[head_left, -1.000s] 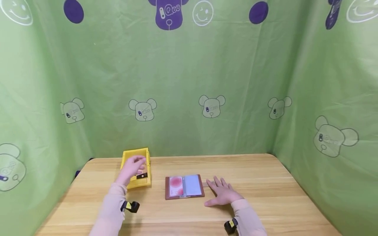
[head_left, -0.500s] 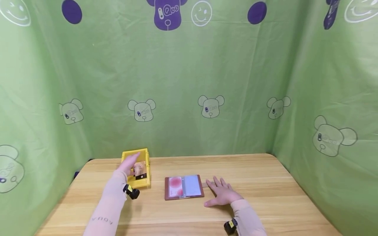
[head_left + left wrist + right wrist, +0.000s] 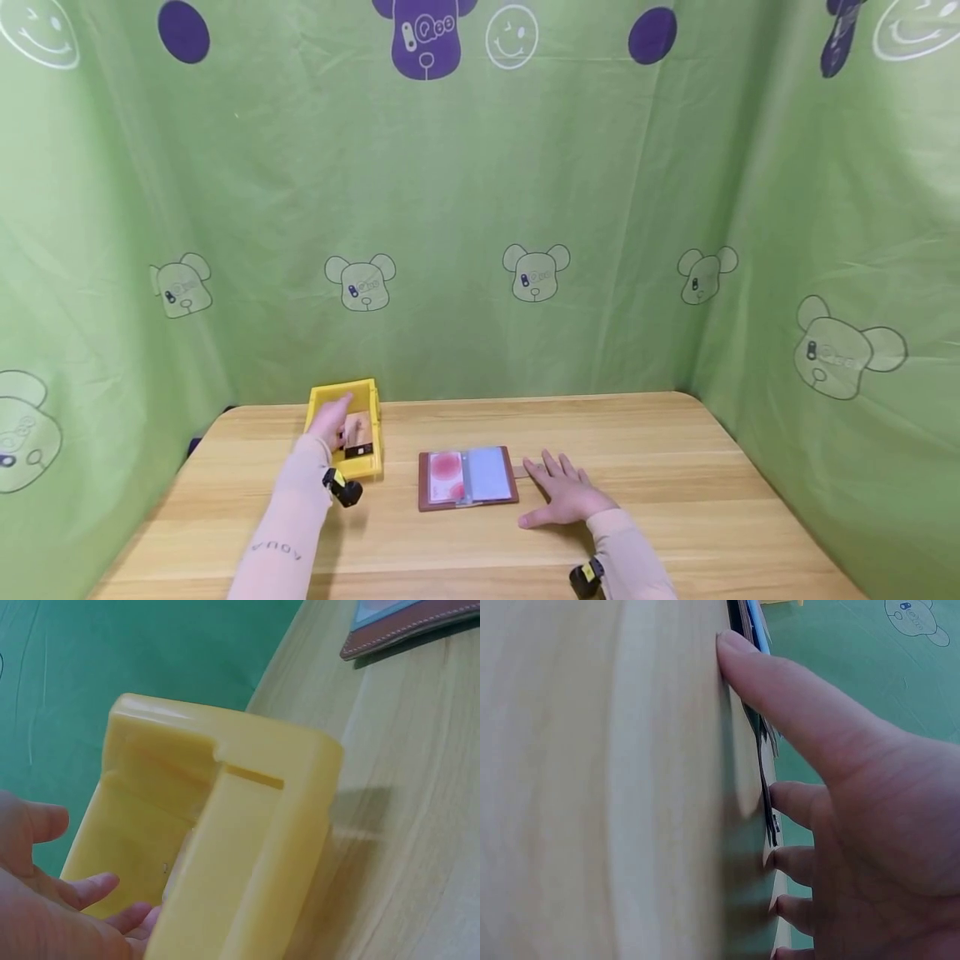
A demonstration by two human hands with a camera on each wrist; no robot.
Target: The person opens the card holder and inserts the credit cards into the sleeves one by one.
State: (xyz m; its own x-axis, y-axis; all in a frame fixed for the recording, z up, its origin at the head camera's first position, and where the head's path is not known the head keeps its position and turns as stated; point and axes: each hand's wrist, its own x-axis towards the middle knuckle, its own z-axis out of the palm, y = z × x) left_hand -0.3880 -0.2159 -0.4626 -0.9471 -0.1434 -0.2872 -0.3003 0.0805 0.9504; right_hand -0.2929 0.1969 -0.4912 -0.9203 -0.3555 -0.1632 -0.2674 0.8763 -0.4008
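My left hand (image 3: 328,423) reaches into a yellow plastic bin (image 3: 363,469), its thumb held apart and its fingers loosely bent. In the left wrist view the fingertips are partly hidden behind the bin wall (image 3: 240,877). A tan, flat piece (image 3: 362,427) and a black, card-like piece (image 3: 358,451) lie inside. At mid-table a brown leather card holder (image 3: 424,492) lies unfolded, with a pink-and-white card (image 3: 447,479) on its left and a light blue sleeve (image 3: 489,473) on its right. My right hand (image 3: 566,493) rests on the table with fingers spread, forefinger at the holder's strap (image 3: 522,472).
The wooden table (image 3: 675,517) backs onto a green curtain (image 3: 450,350) with bear prints, which also hangs along both sides. Each wrist carries a small black camera, the left one (image 3: 343,487) close in front of the bin.
My left hand has come down from above the bin into its left part, uncovering more of the tan and black pieces. The right hand and the card holder have stayed put.
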